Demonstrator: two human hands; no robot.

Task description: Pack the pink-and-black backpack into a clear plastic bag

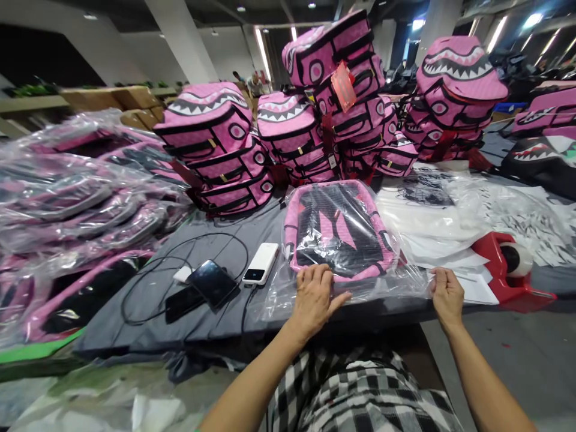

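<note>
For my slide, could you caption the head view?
Both hands press a bagged pink backpack flat on the table.

Both forearms are bare to the elbow, with no sleeves showing, above a black-and-white checked garment [360,390] near the camera.
</note>
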